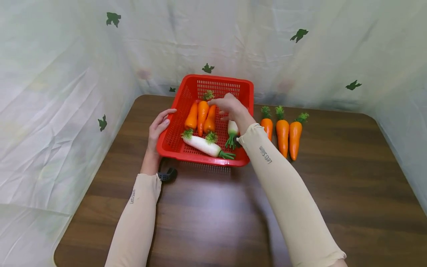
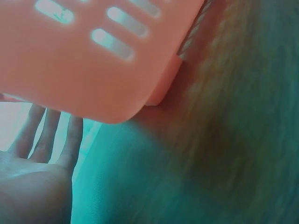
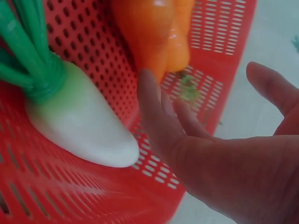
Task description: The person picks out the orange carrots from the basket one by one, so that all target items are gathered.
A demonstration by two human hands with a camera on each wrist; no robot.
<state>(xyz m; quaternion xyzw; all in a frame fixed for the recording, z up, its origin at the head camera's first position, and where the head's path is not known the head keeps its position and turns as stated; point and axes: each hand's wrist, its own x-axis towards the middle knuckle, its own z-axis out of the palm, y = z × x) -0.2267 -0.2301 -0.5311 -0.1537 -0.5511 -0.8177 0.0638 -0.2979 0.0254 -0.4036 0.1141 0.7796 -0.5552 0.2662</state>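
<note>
A red plastic basket stands at the back of the table. My left hand is at its left rim, fingers fairly straight and touching it; in the left wrist view their tips go out of sight behind the basket wall. My right hand hovers inside the basket, fingers loosely bent, thumb apart, nothing held. Three orange carrots lie side by side beneath its fingertips. A white radish with green stalks lies by the right wall, partly hidden under the hand in the head view. Another white radish lies along the front wall.
On the brown wooden table, three more carrots lie in a row right of the basket; my right forearm covers part of the nearest one. Pale curtains with green bird shapes enclose the back and sides.
</note>
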